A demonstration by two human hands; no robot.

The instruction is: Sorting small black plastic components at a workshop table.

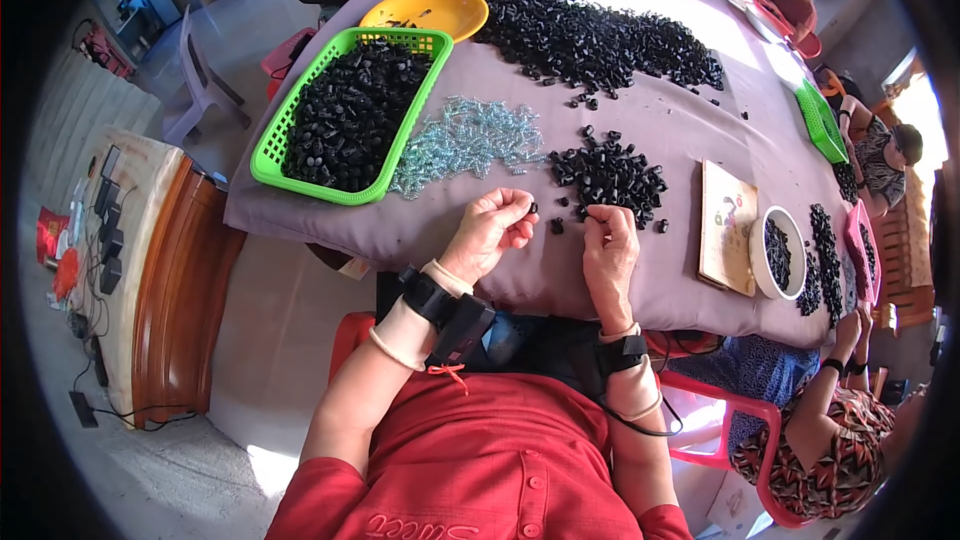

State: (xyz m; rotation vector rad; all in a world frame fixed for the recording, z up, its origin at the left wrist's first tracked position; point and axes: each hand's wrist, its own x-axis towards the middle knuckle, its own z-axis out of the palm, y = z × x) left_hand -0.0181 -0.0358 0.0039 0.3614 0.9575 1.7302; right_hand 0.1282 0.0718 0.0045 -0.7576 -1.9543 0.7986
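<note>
My left hand [488, 234] is closed, with thumb and forefinger pinching a small black plastic cap [533, 208]. To its right my right hand [611, 252] is also closed, fingertips pressed together at the near edge of a small heap of black caps [612, 178]; what those fingertips hold, if anything, is hidden. A few loose caps lie between the hands. Just beyond my left hand spreads a pile of small, shiny, pale-blue coil-like pieces [470, 143]. Left of that pile stands a green plastic basket [262, 162] full of black caps.
A yellow plate [470, 12] sits behind the basket. Farther back lies a large heap of black parts [600, 45]. To the right are a notebook or board [727, 225] and a white bowl [760, 275] of black pieces. Several people sit around the cloth-covered table [400, 240].
</note>
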